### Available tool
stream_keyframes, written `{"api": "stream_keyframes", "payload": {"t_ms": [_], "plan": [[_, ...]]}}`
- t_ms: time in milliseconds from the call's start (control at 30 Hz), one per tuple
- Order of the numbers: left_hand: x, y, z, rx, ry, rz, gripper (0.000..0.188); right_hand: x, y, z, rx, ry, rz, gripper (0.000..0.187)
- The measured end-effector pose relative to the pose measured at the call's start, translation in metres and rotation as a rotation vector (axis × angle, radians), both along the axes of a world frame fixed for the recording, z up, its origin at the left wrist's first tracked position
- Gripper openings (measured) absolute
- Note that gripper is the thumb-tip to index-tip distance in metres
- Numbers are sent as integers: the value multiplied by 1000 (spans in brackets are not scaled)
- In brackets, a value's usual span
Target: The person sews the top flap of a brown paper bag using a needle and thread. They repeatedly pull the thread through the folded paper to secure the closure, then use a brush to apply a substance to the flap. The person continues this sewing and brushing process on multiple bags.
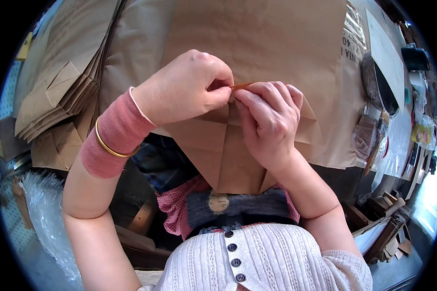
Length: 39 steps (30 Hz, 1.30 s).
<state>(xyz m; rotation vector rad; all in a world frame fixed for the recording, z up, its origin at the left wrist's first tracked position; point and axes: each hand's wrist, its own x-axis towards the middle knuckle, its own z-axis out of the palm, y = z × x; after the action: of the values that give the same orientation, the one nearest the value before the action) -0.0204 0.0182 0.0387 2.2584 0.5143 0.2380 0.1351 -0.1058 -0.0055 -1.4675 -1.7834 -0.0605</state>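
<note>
My left hand (192,87) and my right hand (272,119) meet over a large brown paper bag (257,39) with a folded end toward me. Between the pinched fingers of both hands runs a thin orange-brown strip (242,86); its material is too small to make out. Both hands are closed, the thumbs pressed against the forefingers. A pink wristband and a gold bangle (107,140) circle my left forearm. Under my hands, the creased end of the bag (243,160) hangs over the table edge close to my lap.
A stack of folded brown paper bags (58,92) lies at the left. On the right are a dark rounded object (371,77), a brush-like tool (381,131) and a white sheet (386,53). Clear plastic film (48,218) bunches at the lower left; scraps (393,237) fill the lower right.
</note>
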Motion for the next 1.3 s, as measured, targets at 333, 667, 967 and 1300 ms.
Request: {"api": "stream_keyframes", "payload": {"t_ms": [333,667,967,1300], "plan": [[9,4,16,-138,154,13,14,-1,1,0,-9,98,-39,10],[12,5,19,-1,137,-72,13,-3,3,-12,208,68,-46,10],[15,5,34,-55,221,-24,11,9,-10,-5,242,-53,23,22],[12,-1,27,135,29,-196,21,11,-11,-8,212,9,40,21]]}}
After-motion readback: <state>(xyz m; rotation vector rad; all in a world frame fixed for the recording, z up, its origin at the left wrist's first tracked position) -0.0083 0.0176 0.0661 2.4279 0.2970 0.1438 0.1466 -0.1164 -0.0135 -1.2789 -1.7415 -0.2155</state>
